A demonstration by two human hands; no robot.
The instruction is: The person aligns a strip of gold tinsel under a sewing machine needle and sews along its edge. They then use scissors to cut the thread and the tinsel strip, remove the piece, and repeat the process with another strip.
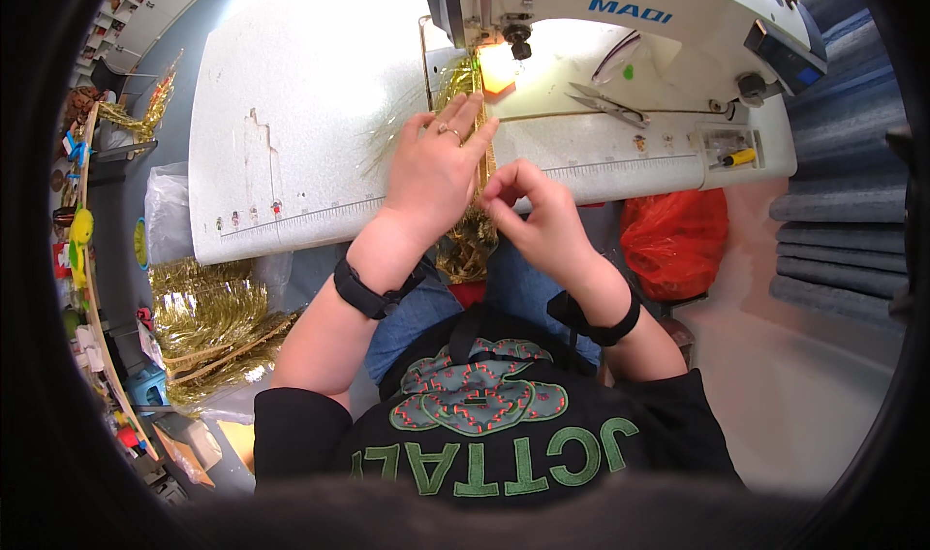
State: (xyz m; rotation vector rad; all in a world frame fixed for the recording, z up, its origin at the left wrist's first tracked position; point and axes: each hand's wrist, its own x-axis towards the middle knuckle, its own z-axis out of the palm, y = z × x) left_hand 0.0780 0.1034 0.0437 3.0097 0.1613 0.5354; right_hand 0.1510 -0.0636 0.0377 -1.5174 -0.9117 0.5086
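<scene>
A strip of gold tinsel fringe (463, 77) runs from under the sewing machine's needle area (481, 48) toward me and hangs over the table's front edge. My left hand (441, 157) lies flat on the strip, fingers stretched toward the needle, a ring on one finger. Just nearer to me, my right hand (531, 201) pinches the strip's edge between thumb and bent fingers. Loose tinsel strands fan out left of my left hand. Below the table edge, more fringe (467, 250) falls between my knees. The needle tip itself is too small to make out.
Thread snips (610, 106) lie right of the needle on the white sewing table (310, 85). A yellow-handled tool (738, 157) sits in a recess at the right. Below hangs a red plastic bag (675, 243). Gold fringe bundles (208, 317) lie at the lower left.
</scene>
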